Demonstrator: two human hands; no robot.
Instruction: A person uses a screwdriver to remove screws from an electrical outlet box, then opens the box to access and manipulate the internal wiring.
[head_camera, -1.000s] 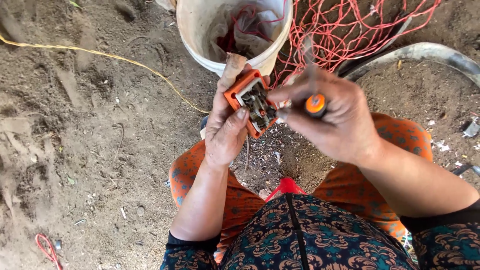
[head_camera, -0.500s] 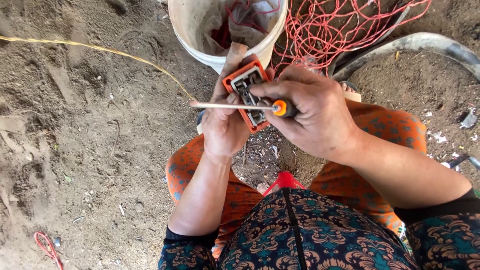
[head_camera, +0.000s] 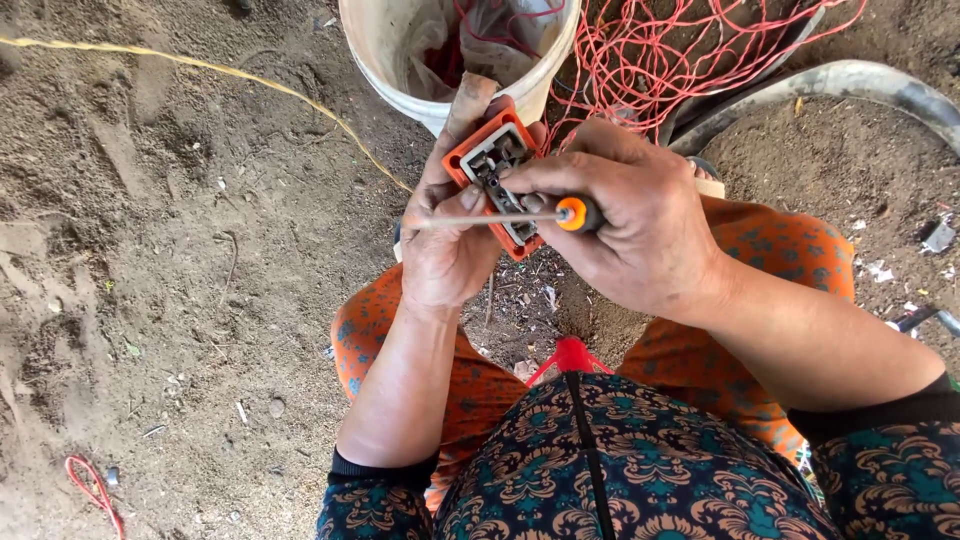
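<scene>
My left hand (head_camera: 447, 248) grips an orange-framed rectangular electrical part (head_camera: 497, 168) with grey metal pieces inside, held upright over my lap. My right hand (head_camera: 632, 218) is wrapped around a screwdriver (head_camera: 520, 215) with an orange-and-black handle. Its thin metal shaft lies level and points left across the part and my left thumb. The fingertips of my right hand also touch the inside of the orange part. I sit on the ground in patterned orange trousers and a dark patterned top.
A white bucket (head_camera: 385, 60) stands on the dirt just beyond my hands. Tangled red wire (head_camera: 690, 60) lies to its right over a grey hose (head_camera: 850, 80). A yellow cord (head_camera: 200, 65) crosses the soil at left. A red wire scrap (head_camera: 90, 485) lies at lower left.
My right hand has turned the screwdriver from pointing toward the camera to lying level with its shaft pointing left. Both hands and the orange part stayed in nearly the same place.
</scene>
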